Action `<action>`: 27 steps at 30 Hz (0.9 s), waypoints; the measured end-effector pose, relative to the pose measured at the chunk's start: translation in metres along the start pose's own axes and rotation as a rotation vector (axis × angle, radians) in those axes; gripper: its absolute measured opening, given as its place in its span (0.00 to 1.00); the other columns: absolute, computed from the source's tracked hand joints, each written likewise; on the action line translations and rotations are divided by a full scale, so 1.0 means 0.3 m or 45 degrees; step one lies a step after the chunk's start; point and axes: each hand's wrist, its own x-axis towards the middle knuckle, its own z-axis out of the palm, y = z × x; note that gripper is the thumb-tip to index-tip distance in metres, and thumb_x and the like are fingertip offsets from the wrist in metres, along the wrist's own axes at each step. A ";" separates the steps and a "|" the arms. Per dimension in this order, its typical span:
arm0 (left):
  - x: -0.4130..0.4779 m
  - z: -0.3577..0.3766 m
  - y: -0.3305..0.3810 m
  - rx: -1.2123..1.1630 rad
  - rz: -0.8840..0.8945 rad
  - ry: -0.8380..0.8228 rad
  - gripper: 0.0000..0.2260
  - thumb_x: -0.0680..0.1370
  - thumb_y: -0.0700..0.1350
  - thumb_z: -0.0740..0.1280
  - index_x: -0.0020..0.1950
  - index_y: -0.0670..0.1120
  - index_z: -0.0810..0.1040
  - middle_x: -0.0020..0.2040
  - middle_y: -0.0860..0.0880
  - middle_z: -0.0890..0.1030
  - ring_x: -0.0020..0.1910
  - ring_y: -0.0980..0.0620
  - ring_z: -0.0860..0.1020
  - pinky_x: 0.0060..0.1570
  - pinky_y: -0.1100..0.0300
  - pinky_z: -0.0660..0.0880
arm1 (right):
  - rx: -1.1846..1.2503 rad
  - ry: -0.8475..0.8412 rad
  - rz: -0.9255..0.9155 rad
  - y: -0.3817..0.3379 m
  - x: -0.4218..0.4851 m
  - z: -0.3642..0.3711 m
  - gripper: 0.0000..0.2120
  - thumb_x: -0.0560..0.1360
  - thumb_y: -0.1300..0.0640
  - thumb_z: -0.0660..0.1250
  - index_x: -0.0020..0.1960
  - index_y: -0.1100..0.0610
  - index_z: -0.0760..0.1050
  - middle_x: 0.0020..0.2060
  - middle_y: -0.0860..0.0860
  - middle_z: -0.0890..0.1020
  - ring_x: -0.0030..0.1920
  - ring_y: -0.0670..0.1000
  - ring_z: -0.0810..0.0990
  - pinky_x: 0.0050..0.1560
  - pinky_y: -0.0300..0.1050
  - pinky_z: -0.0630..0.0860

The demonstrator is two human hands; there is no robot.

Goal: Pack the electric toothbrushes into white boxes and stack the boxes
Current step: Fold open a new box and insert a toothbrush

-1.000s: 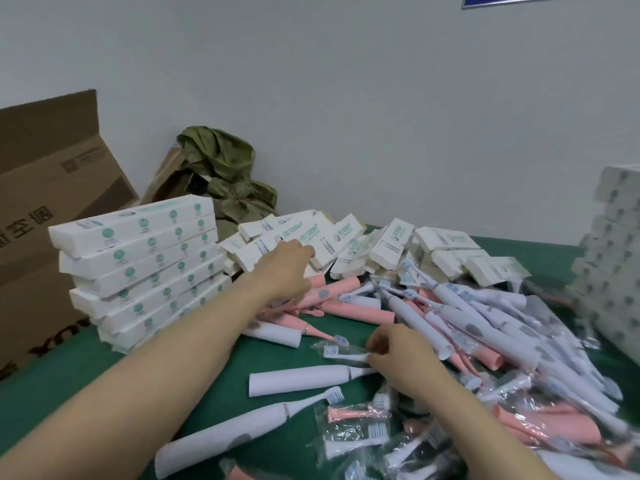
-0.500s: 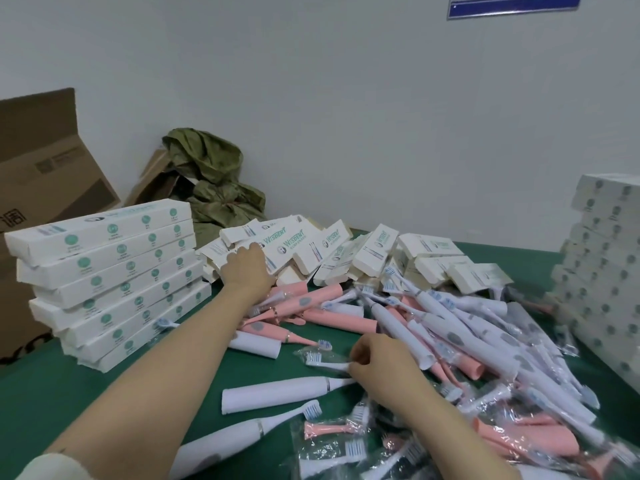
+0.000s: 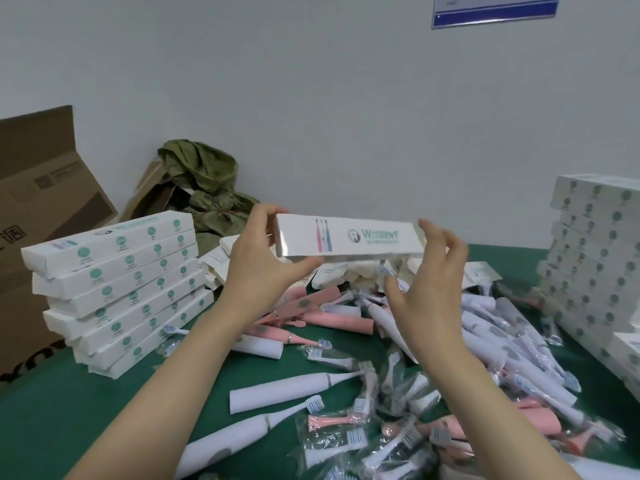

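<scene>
My left hand [image 3: 263, 258] holds one end of a long white box [image 3: 349, 237] printed with a green logo, lifted level above the table. My right hand [image 3: 429, 285] is at the box's other end, fingers spread and loosely curved, with a small clear-bagged brush head pinched near its fingers; whether it touches the box I cannot tell. Below lies a pile of white and pink electric toothbrushes [image 3: 485, 341], with two white ones [image 3: 287, 389] near the front. A stack of packed white boxes [image 3: 117, 285] stands at the left.
Loose flat boxes [image 3: 346, 275] lie behind the pile. Another tall stack of boxes [image 3: 595, 265] stands at the right edge. Bagged brush heads [image 3: 346, 441] litter the green table [image 3: 69, 417]. A brown carton [image 3: 38, 216] and olive cloth [image 3: 204, 188] sit at the back left.
My left hand picked a white box from the loose pile and raised it in front of me. My right hand left the toothbrush pile and rose to the box's right end.
</scene>
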 end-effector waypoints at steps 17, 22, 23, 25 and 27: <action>-0.068 0.196 0.228 -0.119 0.197 -0.162 0.12 0.72 0.63 0.60 0.51 0.61 0.74 0.48 0.53 0.78 0.48 0.60 0.74 0.48 0.69 0.68 | 0.414 -0.454 0.103 -0.102 0.023 -0.065 0.14 0.72 0.66 0.59 0.34 0.49 0.70 0.25 0.43 0.75 0.28 0.41 0.70 0.28 0.31 0.63; -0.053 0.222 0.254 -0.113 0.333 -0.068 0.11 0.76 0.53 0.63 0.56 0.52 0.78 0.51 0.50 0.78 0.44 0.61 0.73 0.46 0.71 0.66 | 0.737 -0.311 0.369 -0.111 0.075 -0.124 0.08 0.79 0.59 0.59 0.53 0.54 0.76 0.43 0.47 0.83 0.43 0.43 0.82 0.43 0.40 0.79; -0.047 0.220 0.250 -0.091 0.362 -0.040 0.11 0.77 0.51 0.65 0.57 0.50 0.78 0.52 0.50 0.77 0.46 0.60 0.73 0.48 0.69 0.67 | 0.917 -0.332 0.441 -0.112 0.096 -0.146 0.10 0.80 0.57 0.57 0.56 0.56 0.76 0.46 0.50 0.84 0.46 0.48 0.83 0.45 0.42 0.80; -0.047 0.217 0.234 -0.065 0.358 0.005 0.08 0.75 0.45 0.68 0.53 0.50 0.78 0.51 0.51 0.77 0.50 0.59 0.74 0.52 0.68 0.68 | 1.125 -0.385 0.466 -0.117 0.115 -0.177 0.15 0.83 0.51 0.52 0.56 0.52 0.77 0.49 0.52 0.84 0.49 0.49 0.83 0.47 0.41 0.80; -0.065 0.226 0.211 -0.076 0.322 0.037 0.08 0.72 0.41 0.69 0.48 0.50 0.77 0.48 0.51 0.77 0.49 0.62 0.74 0.50 0.71 0.67 | 1.010 -0.444 0.385 -0.136 0.104 -0.177 0.14 0.83 0.50 0.52 0.58 0.46 0.76 0.55 0.51 0.81 0.55 0.47 0.80 0.55 0.44 0.78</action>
